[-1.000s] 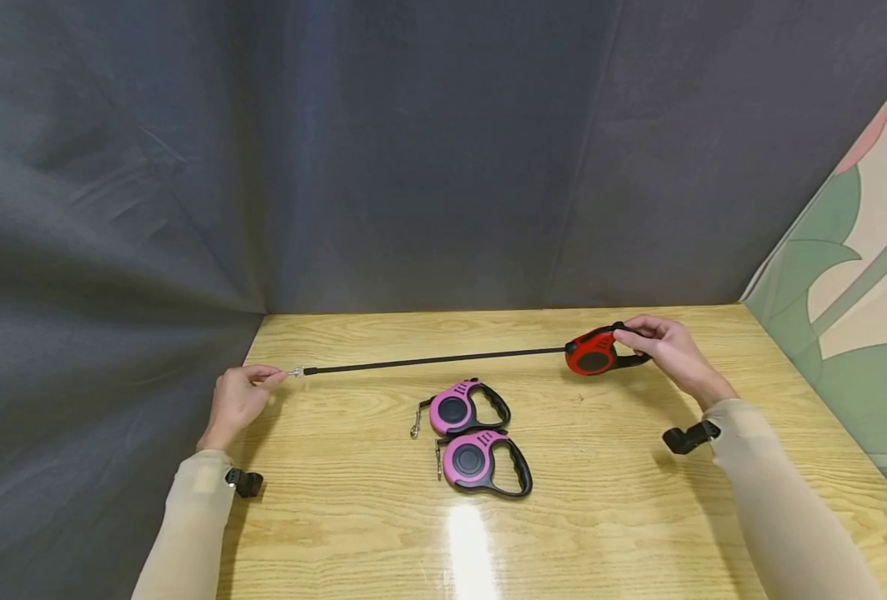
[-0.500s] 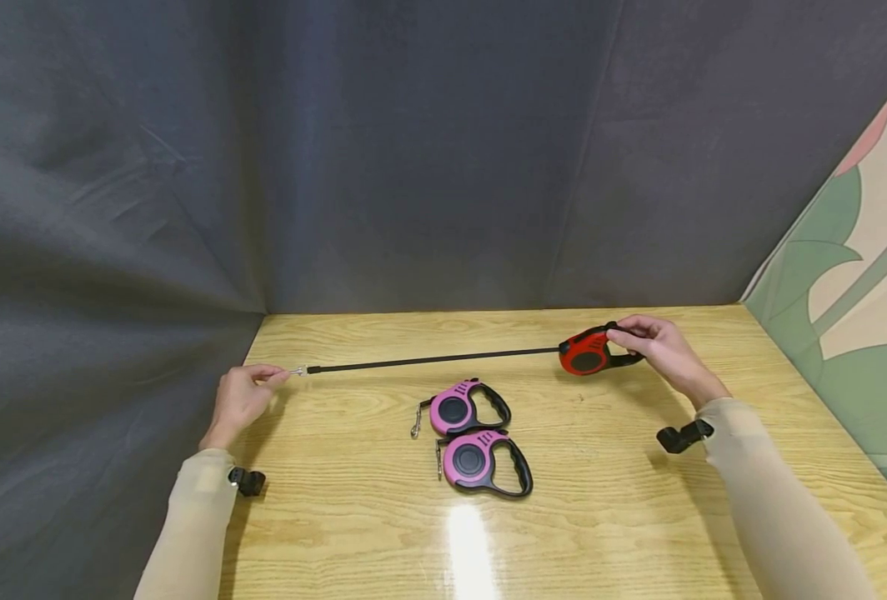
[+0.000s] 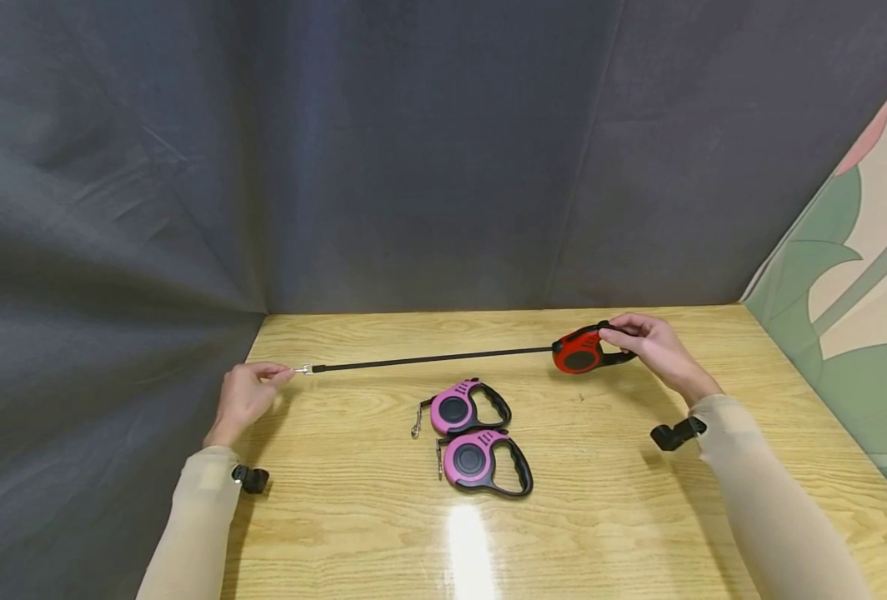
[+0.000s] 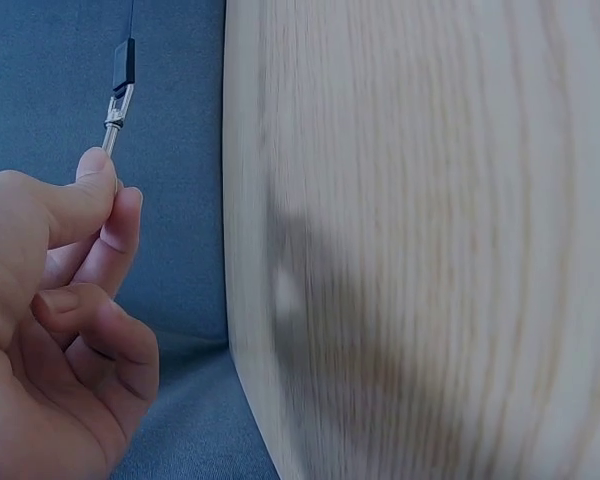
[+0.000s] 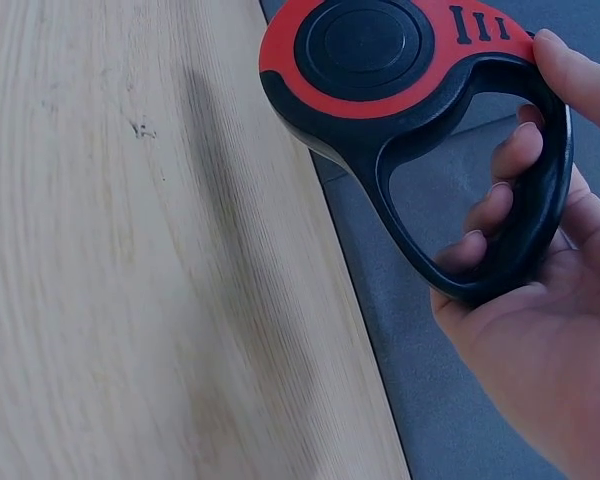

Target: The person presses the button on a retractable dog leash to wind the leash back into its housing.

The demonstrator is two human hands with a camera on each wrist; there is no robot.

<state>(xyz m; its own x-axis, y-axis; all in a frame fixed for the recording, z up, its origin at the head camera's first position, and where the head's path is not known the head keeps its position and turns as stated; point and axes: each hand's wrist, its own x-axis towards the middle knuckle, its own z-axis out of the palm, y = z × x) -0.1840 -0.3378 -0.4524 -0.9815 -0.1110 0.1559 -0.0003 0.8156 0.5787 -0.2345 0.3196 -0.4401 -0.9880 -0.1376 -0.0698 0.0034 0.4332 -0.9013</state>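
Note:
A red and black retractable dog leash [image 3: 580,350] is held above the table at the right. My right hand [image 3: 657,348] grips its black handle, with fingers curled through the loop in the right wrist view [image 5: 520,190]. From the casing a black strap [image 3: 436,359] runs straight out to the left. At its end is a metal clip [image 4: 111,130], whose tail my left hand [image 3: 244,396] pinches between thumb and forefinger. Two pink and black retractable leashes, an upper one [image 3: 447,397] and a lower one [image 3: 458,477], lie between my hands, nearer the front, their clips pointing left.
The wooden table [image 3: 338,517] carries a bright glare patch near its front. A dark grey curtain [image 3: 428,167] stands along the back and left edges. On the right is a panel with a flower pattern [image 3: 849,275].
My right hand and the red leash have moved a little to the left, while my left hand has shifted slightly right. The stretched strap is shorter. Both pink leashes stay where they were.

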